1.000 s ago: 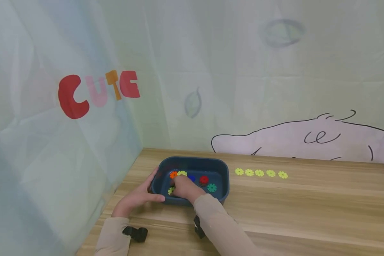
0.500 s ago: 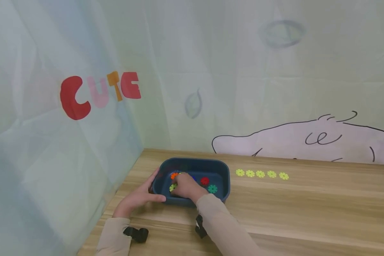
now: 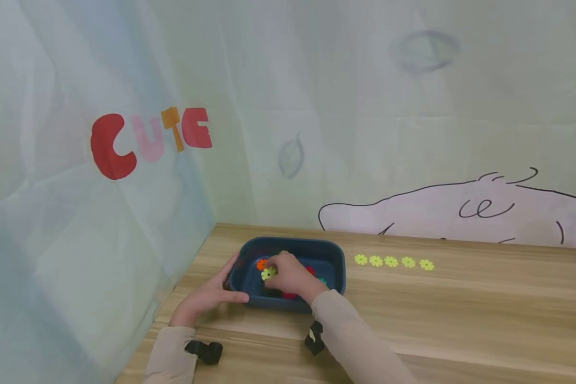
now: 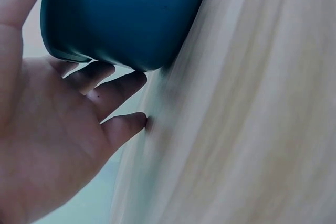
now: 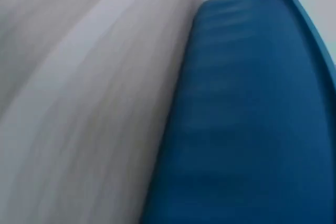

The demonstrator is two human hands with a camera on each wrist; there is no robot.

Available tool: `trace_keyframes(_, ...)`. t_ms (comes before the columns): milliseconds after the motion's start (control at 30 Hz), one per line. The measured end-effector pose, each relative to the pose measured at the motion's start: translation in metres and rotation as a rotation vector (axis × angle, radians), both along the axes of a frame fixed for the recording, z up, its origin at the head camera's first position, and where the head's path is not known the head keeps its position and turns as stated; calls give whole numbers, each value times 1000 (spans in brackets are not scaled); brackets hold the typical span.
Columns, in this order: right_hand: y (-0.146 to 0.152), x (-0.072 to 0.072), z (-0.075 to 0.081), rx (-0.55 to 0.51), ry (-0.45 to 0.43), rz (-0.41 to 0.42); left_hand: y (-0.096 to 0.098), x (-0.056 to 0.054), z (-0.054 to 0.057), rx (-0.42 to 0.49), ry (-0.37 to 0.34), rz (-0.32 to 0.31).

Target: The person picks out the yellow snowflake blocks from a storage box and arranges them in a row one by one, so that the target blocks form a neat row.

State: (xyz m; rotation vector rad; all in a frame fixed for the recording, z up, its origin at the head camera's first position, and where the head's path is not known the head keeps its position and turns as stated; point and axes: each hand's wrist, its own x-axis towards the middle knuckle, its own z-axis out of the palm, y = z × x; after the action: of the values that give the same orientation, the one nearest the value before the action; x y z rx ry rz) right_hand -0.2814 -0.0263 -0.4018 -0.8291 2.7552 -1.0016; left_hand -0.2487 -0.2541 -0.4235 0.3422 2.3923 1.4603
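Observation:
A dark blue rectangular bin stands on the table with several notched flower-shaped plastic discs in it. My left hand holds its left near corner, thumb along the near rim and fingers against the left side. In the left wrist view those fingers are spread, some touching the bin wall. Inside the bin, my right hand pinches a yellow flower disc between thumb and fingertips. Beside it lies an orange disc. Red and green discs are partly hidden by the hand.
Right of the bin, several yellow flower discs lie in a row on the wooden table. A printed cloth hangs behind and to the left. The right wrist view shows mostly the bin's outer wall.
My right hand has taken hold of a yellow disc and moved slightly up and right with it. A reddish disc now shows below that hand. My left hand stays on the bin.

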Motion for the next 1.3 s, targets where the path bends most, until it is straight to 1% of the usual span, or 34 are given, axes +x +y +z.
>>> trace_keyframes(133,17,2,8,-24,8,8,1,0,0,-6,4,7)
trace_keyframes(233,31,3,15,-21,11,7,2,-1,-1,-8,14,11)
trace_keyframes(433,59,10,26,-3,50,-26,3,0,0,-29,21,21)
trace_keyframes(567,79,15,31,-2,42,-71,3,1,1,-26,15,25)
trace_keyframes(767,123,16,35,9,36,-114,2,0,0,-21,10,29)
trace_keyframes(967,171,13,36,19,83,-151,1,-2,-2,5,-1,28)
trace_keyframes(1133,206,11,36,26,105,-184,2,-3,-3,-5,-4,29)
trace_keyframes(1300,239,9,33,48,139,-235,1,-2,-3,-7,-6,28)
